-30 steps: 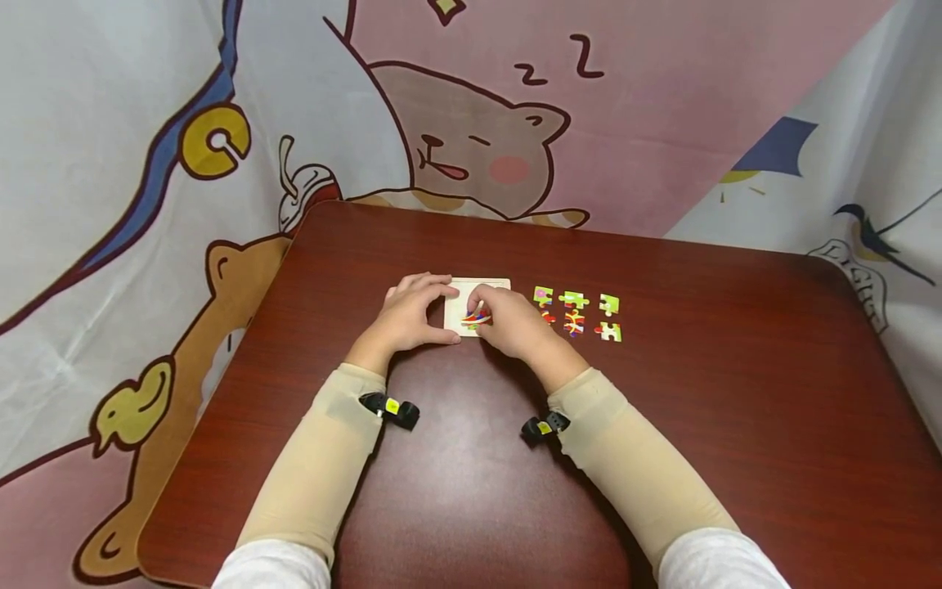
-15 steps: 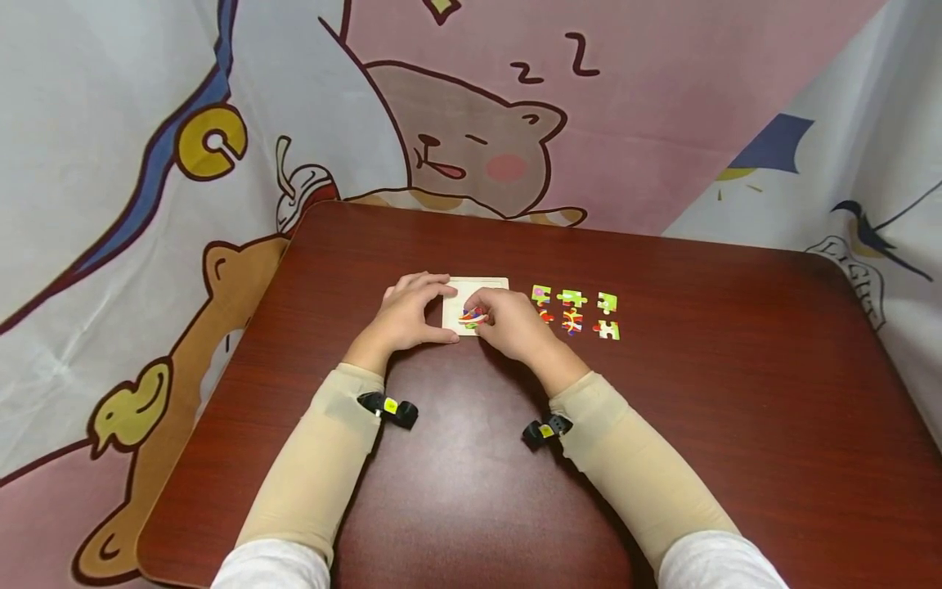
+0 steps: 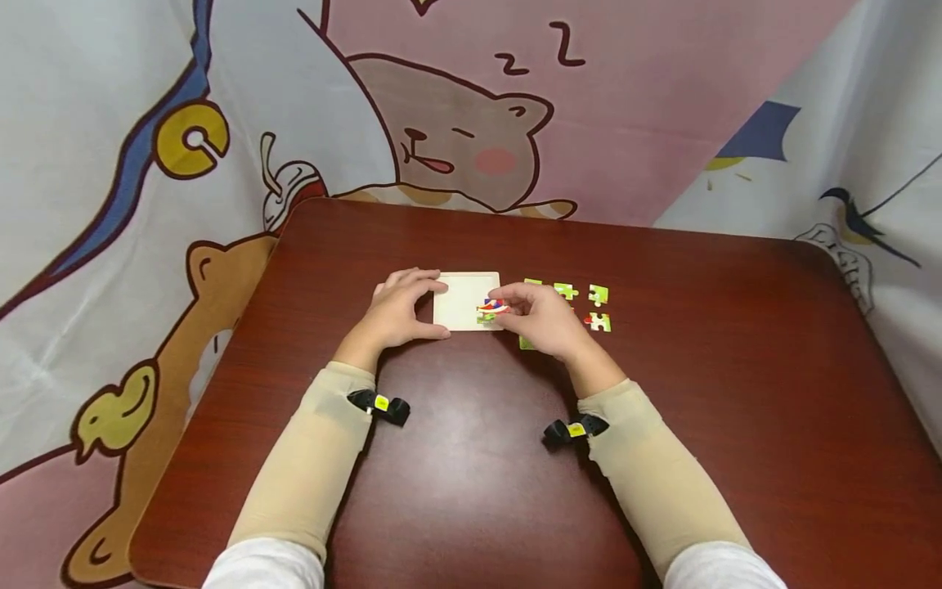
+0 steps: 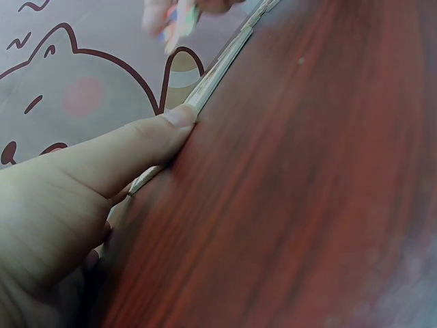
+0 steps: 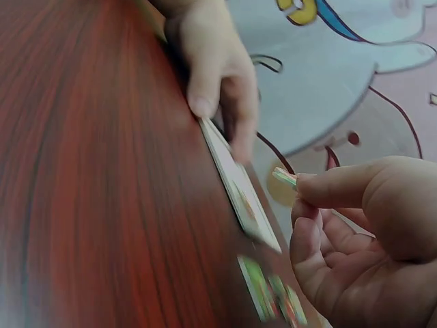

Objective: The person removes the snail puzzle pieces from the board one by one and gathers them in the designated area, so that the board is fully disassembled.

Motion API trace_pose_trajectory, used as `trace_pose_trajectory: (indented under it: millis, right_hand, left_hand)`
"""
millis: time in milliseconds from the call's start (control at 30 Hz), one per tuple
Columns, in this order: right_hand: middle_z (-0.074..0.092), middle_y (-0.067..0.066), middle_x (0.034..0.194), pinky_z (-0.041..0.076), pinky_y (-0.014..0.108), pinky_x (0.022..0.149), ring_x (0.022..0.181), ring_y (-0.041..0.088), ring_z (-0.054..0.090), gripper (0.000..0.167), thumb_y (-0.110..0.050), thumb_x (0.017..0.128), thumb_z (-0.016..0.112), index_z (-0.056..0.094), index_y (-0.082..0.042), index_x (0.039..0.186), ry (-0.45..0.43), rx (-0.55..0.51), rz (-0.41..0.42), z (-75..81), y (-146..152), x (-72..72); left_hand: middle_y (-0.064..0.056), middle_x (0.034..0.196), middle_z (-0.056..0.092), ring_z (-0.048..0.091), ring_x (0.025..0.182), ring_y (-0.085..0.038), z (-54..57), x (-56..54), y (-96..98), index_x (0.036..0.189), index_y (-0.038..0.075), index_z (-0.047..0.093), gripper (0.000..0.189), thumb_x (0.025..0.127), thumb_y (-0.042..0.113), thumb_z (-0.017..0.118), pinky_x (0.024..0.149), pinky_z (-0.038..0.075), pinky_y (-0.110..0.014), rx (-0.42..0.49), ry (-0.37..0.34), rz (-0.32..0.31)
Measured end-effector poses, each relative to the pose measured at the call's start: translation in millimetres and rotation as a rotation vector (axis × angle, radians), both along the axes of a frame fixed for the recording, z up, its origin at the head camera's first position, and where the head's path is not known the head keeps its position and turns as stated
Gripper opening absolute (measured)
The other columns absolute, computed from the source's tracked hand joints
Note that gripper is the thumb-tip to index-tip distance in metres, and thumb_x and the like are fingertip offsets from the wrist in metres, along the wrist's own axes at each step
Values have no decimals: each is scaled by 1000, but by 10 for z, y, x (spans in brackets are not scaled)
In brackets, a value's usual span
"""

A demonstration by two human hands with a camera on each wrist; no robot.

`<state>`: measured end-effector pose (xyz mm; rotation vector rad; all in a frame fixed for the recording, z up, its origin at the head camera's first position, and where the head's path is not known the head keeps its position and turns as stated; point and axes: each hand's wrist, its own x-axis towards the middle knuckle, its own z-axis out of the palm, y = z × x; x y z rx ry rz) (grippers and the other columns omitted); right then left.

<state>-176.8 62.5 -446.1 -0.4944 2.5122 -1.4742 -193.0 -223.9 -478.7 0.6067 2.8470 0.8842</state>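
Note:
My left hand point(image 3: 397, 309) holds a small pale wooden puzzle tray point(image 3: 458, 303) at its left side, thumb at the near corner and fingers at the far one. The thumb point(image 4: 147, 147) presses along the tray's edge in the left wrist view. Over the tray's right part, my right hand point(image 3: 543, 319) pinches a colourful jigsaw piece point(image 3: 495, 307) between thumb and fingers. That pinched piece point(image 5: 285, 178) shows edge-on in the right wrist view, raised above the tray. Some colour shows on the tray's surface below.
Several jigsaw pieces lie right of the tray, including a green one point(image 3: 598, 294) and a red-and-white one point(image 3: 599, 321). My right hand partly covers others. All rest on a dark red-brown table point(image 3: 456, 474), with a printed cloth point(image 3: 611, 106) hanging behind.
My right hand has moved right and lifted the jigsaw piece from low over the tray, baring more of its surface. The left hand keeps its hold. The head view has shifted slightly.

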Motion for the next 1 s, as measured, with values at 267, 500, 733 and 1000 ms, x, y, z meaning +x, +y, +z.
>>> trace_pose_trajectory:
  millis: [267,500,733,1000]
  right_hand:
    - [77,14,108,52,25,60,76,21,66,33,-2,94,78,76,-1,128,-59,-31,-65,12,439,137]
    - [77,16,114,52,20,71,87,23,69,34,-4,94,80,76,0,128,-54,19,-62,-49,758,267]
    - [77,12,107,51,22,70,81,21,66,32,-3,93,80,77,-1,125,-20,98,-61,-59,953,347]
    - [77,11,109,52,28,73,82,20,68,34,-5,92,80,77,-3,126,3,218,-75,-67,1073,391]
  left_hand:
    - [-3,167,44,25,157,-34,8,11,-76,148,18,63,80,79,46,94,117,22,-63,14,2,2]
    - [-3,166,44,26,157,-34,-26,15,-79,147,18,64,80,79,47,94,118,20,-64,24,0,0]
    - [-3,167,43,25,157,-34,-22,15,-45,148,16,63,82,79,47,94,118,20,-65,21,5,-7]
    - [-4,167,43,26,157,-35,-7,8,27,147,16,64,81,78,46,94,117,21,-66,22,4,-18]
